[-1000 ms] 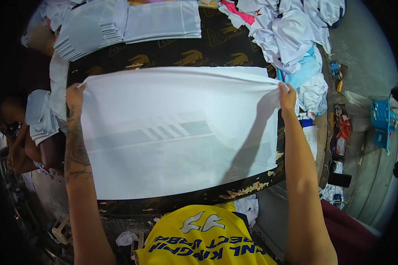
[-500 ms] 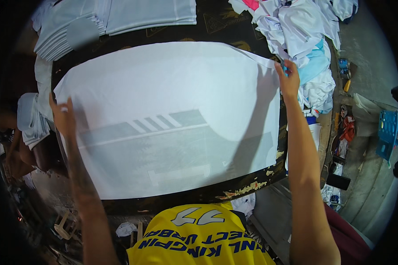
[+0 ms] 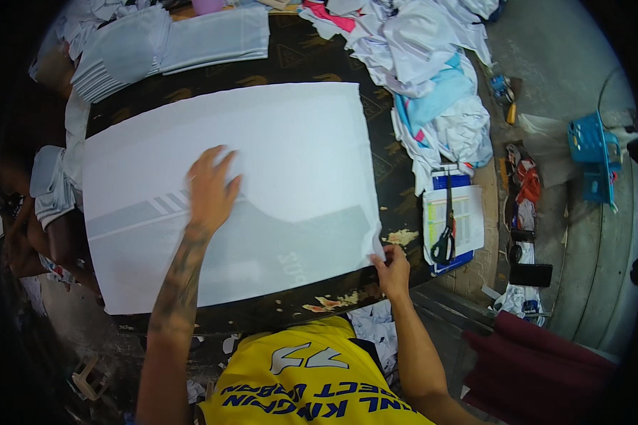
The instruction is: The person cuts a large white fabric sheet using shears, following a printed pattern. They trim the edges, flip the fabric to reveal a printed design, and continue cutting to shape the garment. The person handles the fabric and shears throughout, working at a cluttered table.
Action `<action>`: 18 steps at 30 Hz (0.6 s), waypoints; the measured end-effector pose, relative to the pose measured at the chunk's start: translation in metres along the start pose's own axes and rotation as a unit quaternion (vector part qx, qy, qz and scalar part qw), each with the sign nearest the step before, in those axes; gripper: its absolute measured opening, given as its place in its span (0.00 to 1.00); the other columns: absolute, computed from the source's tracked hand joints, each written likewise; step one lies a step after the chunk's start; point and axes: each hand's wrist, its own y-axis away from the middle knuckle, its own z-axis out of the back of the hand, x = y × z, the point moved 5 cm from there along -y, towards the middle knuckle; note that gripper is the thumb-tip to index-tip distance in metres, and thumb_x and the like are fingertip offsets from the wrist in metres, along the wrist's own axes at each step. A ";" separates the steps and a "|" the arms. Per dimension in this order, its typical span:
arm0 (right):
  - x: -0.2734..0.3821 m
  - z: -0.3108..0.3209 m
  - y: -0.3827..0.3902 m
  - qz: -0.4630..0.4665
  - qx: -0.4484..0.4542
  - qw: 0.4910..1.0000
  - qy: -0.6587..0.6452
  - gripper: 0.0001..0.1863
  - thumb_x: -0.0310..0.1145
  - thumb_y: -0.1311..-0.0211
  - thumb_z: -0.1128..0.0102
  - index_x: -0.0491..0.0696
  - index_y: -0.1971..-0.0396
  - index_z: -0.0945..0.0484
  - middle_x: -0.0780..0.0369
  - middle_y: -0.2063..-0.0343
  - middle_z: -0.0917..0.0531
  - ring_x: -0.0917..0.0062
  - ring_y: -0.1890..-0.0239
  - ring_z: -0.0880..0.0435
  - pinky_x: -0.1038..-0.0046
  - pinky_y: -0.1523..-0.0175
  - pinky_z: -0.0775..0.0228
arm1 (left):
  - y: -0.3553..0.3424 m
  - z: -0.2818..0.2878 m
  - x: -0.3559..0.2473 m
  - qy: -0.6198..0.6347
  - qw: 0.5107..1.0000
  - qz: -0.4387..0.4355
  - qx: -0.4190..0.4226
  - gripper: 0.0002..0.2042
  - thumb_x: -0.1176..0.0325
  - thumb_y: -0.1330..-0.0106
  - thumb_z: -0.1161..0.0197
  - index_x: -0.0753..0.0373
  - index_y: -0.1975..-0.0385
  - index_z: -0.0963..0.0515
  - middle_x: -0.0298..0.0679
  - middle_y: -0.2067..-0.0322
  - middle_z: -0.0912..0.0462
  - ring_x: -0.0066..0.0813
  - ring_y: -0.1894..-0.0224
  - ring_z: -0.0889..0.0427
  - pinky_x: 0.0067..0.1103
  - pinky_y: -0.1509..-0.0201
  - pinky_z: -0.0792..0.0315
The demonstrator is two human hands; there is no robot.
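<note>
A large white fabric sheet [image 3: 283, 134] lies spread over the dark tabletop, with a grey striped pattern faintly visible across its near half. My left hand [image 3: 213, 190] is over the middle of the sheet, fingers spread and slightly blurred; whether it presses on the cloth I cannot tell. At the near right corner, my right hand [image 3: 392, 270] pinches the sheet's edge between thumb and fingers, and the right edge is a little rumpled there.
Folded pale fabric stacks [image 3: 213, 41] line the far left. A heap of white and light-blue cloth [image 3: 432, 92] fills the far right. Black scissors [image 3: 444, 244] lie on a paper chart [image 3: 466, 219] at the right edge. Beyond is a blue plastic basket [image 3: 590, 149].
My left hand has moved from the sheet's left edge to its middle. The right hand has come down from the far right corner to the near right corner. The sheet lies flatter.
</note>
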 end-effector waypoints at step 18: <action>-0.070 0.030 -0.012 0.039 0.079 0.996 -0.017 0.13 0.35 0.31 0.31 0.40 0.71 0.18 0.55 0.80 0.18 0.70 0.77 0.19 0.63 0.67 0.28 | 0.150 0.013 -0.062 -0.127 0.960 0.244 -0.061 0.37 0.52 0.25 0.34 0.56 0.20 0.37 0.53 0.23 0.37 0.57 0.20 0.43 0.52 0.19 0.48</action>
